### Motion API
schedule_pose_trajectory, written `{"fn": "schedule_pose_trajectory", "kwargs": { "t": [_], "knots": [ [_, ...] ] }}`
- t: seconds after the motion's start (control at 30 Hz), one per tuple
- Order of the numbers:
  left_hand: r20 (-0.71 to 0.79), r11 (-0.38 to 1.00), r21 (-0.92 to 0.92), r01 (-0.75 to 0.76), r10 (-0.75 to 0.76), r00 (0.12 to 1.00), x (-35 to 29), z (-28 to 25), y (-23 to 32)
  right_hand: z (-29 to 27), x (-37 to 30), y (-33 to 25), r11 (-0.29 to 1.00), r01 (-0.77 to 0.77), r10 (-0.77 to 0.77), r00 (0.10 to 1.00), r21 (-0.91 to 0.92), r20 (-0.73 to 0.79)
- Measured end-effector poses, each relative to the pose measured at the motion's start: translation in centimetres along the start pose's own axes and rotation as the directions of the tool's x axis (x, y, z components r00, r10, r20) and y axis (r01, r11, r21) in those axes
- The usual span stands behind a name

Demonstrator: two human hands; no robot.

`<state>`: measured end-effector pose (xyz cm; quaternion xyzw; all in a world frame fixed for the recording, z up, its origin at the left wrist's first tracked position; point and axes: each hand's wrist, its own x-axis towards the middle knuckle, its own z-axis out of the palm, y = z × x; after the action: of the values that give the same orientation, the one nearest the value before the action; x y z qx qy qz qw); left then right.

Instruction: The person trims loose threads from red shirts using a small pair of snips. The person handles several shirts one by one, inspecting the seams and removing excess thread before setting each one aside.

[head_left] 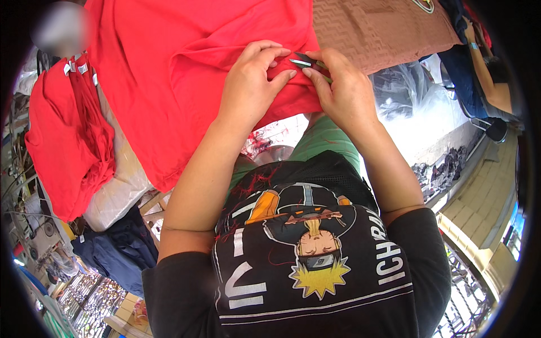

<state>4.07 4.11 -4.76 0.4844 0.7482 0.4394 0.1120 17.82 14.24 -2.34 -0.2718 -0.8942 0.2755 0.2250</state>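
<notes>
A large red cloth [186,84] lies spread over the work surface, its near part hanging down toward my lap. My left hand [256,79] is closed at the cloth's near right part, thumb and fingers pinching a fold. Just to its right, my right hand [346,81] grips a pair of thread snips [303,62] with dark blades and a bit of green at the handle. The blades point left, toward the left fingertips and the pinched cloth. Fingers hide most of the snips' handle. Whether the blades touch a thread is too small to tell.
Several red garments [67,135] are piled at the left, above dark blue cloth [121,248]. A brown patterned cover [360,34] lies at the upper right, near clear plastic wrapping [406,93]. Another person's arm [487,73] shows at the far right.
</notes>
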Motion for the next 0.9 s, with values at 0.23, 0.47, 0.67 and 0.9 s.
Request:
{"fn": "schedule_pose_trajectory", "kwargs": {
  "t": [0.23,0.47,0.67,0.9],
  "knots": [
    [-0.015,0.999,0.031,0.011,-0.01,1.0,0.0,0.1,0.3,0.5,0.3,0.1,0.921,-0.105,0.147,0.985,0.375,-0.086],
    [-0.087,0.999,0.014,0.034,-0.032,0.996,0.9,-0.8,-1.0,1.1,0.1,1.4,0.893,-0.179,0.18,0.983,0.412,0.037],
    [0.052,0.958,0.215,-0.192,0.185,0.981,1.4,-1.7,-1.0,1.0,0.2,1.5,0.877,-0.189,0.183,0.982,0.442,0.056],
    [0.081,0.935,0.302,-0.188,0.172,0.982,2.3,-2.2,-1.6,0.9,0.2,1.4,0.888,-0.183,0.175,0.983,0.423,0.057]
  ]
}}
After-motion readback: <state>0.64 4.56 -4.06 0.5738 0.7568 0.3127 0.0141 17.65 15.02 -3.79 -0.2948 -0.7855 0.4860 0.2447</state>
